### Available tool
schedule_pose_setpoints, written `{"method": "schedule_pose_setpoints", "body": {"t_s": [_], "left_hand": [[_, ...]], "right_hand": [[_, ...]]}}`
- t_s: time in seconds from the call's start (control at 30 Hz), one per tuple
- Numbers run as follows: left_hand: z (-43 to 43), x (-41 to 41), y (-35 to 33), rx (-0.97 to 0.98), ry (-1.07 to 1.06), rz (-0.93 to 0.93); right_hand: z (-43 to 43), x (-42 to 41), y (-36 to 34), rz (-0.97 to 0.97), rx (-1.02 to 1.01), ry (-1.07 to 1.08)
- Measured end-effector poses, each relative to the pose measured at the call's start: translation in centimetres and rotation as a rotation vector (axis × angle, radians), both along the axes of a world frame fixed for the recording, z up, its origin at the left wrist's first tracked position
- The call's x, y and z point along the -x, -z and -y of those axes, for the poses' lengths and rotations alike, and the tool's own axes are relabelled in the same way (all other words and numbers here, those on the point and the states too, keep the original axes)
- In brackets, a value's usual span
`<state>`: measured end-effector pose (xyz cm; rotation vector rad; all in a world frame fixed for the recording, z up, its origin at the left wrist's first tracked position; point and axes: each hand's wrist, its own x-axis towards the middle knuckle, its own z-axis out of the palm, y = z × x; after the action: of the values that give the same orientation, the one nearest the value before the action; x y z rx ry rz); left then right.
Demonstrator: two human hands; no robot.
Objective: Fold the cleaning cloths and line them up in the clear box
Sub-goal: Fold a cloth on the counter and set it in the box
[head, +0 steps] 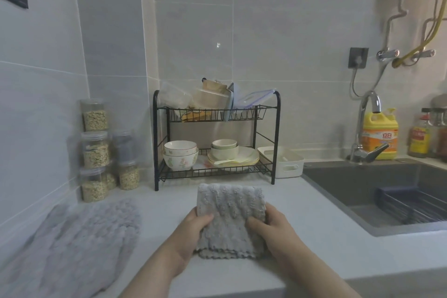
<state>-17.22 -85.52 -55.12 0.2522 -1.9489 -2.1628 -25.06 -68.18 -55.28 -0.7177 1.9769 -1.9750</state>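
Left hand (191, 237) and right hand (275, 230) each pinch a side of the folded cloth (229, 210) over the counter (309, 213), before the rack (275, 140). Judgement: square the edges and flatten the crease. No clear box seen.

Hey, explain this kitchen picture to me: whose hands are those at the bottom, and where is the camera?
No machine here. A person wears a wide-angle camera on the head, looking forward and down, so the bare hands are their own. The left hand and the right hand each grip a side of a folded grey cloth at the counter. Other cloths lie spread out at the left. Behind stand jars of grain, a black dish rack with bowls, and a white basket; a sink is at the right.
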Motion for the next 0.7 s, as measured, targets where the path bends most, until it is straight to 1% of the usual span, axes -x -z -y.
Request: {"method": "schedule_pose_setpoints", "body": {"t_s": [0.07,0.13,0.2,0.3,0.37,0.47,0.57,0.7], "left_hand": [[-0.3,0.1,0.3,0.075,0.017,0.030],[-0.2,0.2,0.3,0.084,-0.013,0.038],[0.2,0.1,0.1,0.059,-0.036,0.044],[0.7,0.1,0.1,0.043,-0.059,0.040],[0.8,0.1,0.1,0.013,-0.084,0.027],[1.0,0.1,0.1,-0.068,-0.116,-0.007],[1.1,0.0,-0.1,-0.109,-0.101,-0.018],[1.3,0.0,-0.3,-0.201,-0.066,-0.027]], "right_hand": [[0.3,-0.1,0.2,0.006,-0.042,-0.032],[0.5,0.0,0.1,0.018,-0.059,-0.014],[0.2,0.5,0.2,0.038,-0.022,0.023],[-0.3,0.8,0.0,0.110,0.067,0.010],[-0.4,0.7,0.0,0.160,0.134,-0.015],[-0.3,0.4,-0.1,0.195,0.139,-0.082],[-0.2,0.8,0.1,0.183,0.130,-0.069],[-0.3,1.3,0.1,0.246,0.235,-0.076]]}}
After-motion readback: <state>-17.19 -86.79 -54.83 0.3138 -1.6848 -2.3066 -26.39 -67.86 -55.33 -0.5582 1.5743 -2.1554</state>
